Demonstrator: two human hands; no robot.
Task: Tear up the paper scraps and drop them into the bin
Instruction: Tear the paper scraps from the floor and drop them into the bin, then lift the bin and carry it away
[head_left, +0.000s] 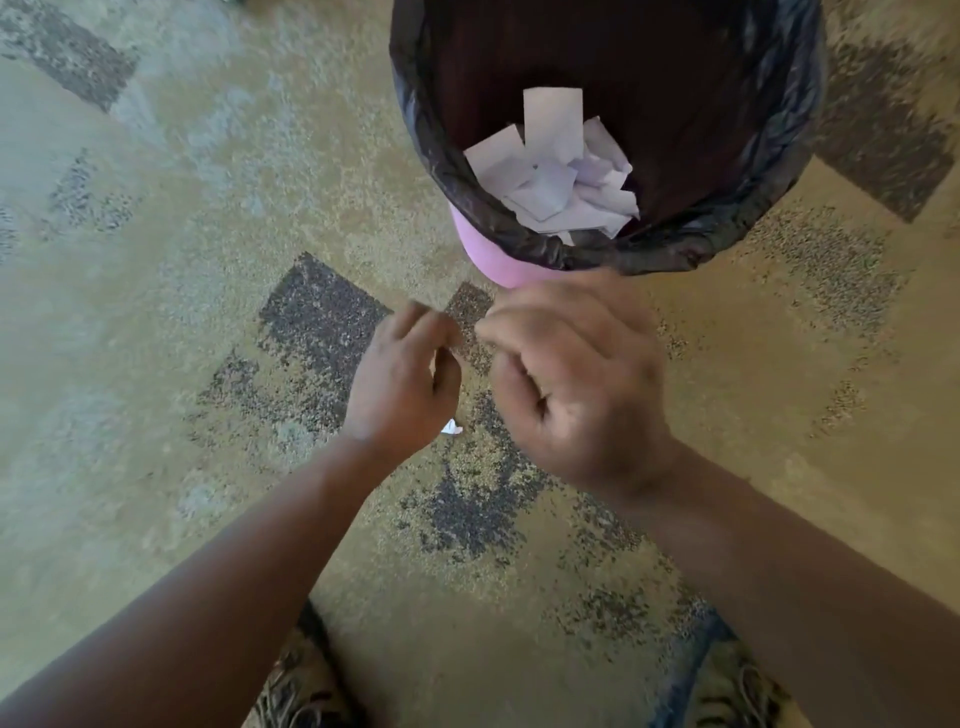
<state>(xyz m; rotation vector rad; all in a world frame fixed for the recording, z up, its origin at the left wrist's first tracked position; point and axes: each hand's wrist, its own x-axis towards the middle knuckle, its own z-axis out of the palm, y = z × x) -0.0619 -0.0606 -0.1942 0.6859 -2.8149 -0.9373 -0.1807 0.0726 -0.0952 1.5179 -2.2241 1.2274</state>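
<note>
Bin (483, 254): pink, black liner, torn paper scraps (561, 171) inside
Left hand (402, 382): below bin, fingers curled, grip unclear
Right hand (576, 384): below bin, loosely curled, grip unclear
Small white scrap (452, 427): under left hand

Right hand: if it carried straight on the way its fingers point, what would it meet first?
Probably the left hand: the right hand has its fingers aimed leftward at it across a narrow gap. Depth is unclear.
</note>
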